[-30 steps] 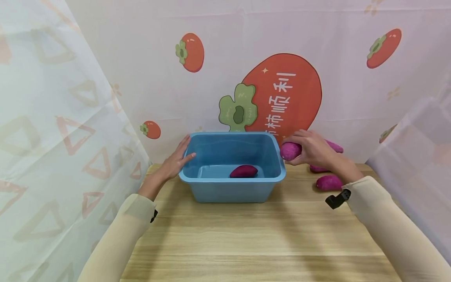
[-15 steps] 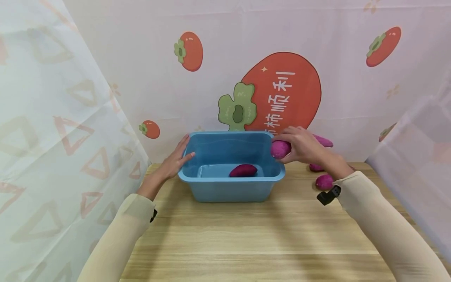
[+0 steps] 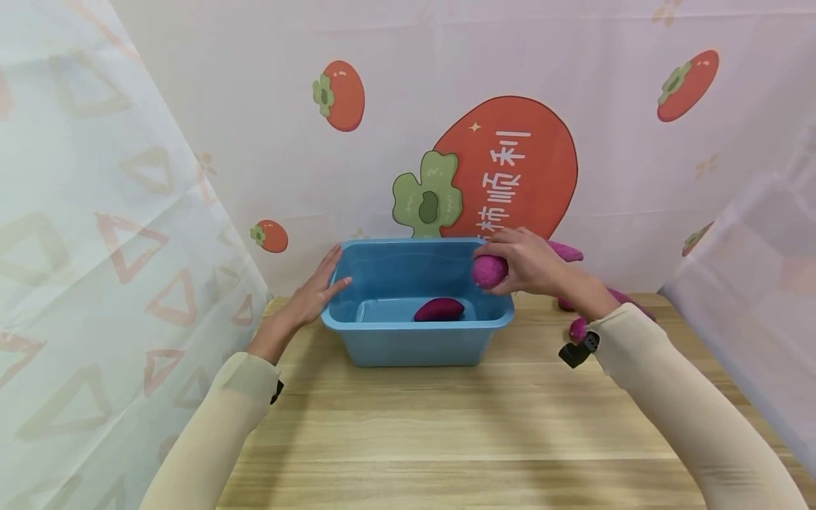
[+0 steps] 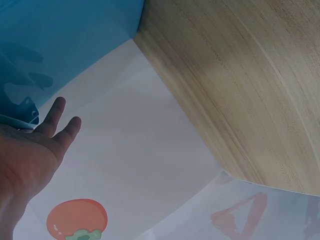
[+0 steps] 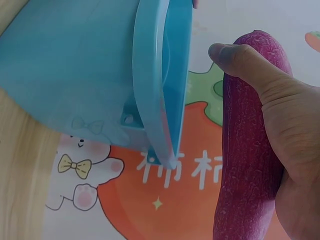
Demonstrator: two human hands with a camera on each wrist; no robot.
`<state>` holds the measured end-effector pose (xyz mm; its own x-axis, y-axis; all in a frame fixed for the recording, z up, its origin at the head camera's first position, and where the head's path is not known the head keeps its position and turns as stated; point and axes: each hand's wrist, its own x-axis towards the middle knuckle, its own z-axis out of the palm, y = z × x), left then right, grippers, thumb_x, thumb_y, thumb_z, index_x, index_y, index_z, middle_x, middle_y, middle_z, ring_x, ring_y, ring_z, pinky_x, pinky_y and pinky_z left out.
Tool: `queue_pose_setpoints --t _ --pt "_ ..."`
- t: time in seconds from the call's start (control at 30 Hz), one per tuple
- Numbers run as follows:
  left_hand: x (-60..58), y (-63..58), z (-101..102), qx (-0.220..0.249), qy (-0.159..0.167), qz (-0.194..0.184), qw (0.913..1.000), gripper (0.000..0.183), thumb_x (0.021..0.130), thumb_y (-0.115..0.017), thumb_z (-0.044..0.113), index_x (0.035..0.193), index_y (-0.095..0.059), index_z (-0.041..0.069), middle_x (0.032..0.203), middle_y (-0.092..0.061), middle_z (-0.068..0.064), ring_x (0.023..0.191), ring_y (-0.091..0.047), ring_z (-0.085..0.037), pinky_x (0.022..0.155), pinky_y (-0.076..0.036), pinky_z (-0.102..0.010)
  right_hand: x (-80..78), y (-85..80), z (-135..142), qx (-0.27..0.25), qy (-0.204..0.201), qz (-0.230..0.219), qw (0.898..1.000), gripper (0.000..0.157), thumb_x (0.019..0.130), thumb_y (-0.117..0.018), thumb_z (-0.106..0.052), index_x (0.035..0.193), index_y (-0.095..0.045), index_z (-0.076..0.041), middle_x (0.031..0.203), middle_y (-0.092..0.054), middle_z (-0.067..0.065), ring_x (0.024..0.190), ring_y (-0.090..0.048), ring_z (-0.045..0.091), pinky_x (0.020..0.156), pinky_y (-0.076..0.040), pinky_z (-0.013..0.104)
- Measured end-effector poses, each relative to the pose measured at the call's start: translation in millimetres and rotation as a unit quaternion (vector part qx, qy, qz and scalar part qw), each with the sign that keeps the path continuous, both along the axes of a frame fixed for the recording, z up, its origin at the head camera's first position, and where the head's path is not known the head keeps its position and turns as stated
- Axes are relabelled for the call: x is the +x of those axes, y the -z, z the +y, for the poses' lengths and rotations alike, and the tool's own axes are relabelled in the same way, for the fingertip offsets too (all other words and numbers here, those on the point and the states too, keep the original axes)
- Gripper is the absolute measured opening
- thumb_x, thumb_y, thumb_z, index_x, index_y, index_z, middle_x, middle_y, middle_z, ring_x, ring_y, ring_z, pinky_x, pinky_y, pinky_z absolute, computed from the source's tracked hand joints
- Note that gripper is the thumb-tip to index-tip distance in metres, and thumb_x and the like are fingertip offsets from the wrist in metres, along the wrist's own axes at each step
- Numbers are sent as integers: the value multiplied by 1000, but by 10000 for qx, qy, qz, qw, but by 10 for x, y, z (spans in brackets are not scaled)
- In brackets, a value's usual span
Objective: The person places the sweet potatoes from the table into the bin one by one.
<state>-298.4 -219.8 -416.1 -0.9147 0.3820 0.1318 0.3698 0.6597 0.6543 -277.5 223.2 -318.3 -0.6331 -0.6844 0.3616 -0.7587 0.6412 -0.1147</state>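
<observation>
My right hand grips a long purple sweet potato above the right rim of a blue plastic tub. One end of the sweet potato points toward the tub, while its other end shows behind the hand. In the right wrist view, the thumb lies along its rough skin, just beside the tub's rim. A darker purple sweet potato lies on the tub floor. On the tub's left rim rests my left hand, its fingers extended. The left wrist view shows that palm against the tub's edge.
Several more purple sweet potatoes lie on the wooden table right of the tub, partly hidden by my right forearm. A printed cloth backdrop stands close behind the tub, and cloth walls flank both sides.
My right hand has moved left with the sweet potato, from beside the tub's right rim to over it. The left hand has stayed on the left rim.
</observation>
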Motion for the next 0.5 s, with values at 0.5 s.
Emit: queue_pose_setpoints --t 0.5 --pt "37 -15 0 22 -24 -59 10000 80 111 -42 50 172 -1 19 180 6 -1 165 -1 -36 121 -11 -79 11 -84 -182 58 -144 -32 9999 70 63 -103 -28 125 -76 -11 122 -72 13 117 -65 34 99 -54 58"
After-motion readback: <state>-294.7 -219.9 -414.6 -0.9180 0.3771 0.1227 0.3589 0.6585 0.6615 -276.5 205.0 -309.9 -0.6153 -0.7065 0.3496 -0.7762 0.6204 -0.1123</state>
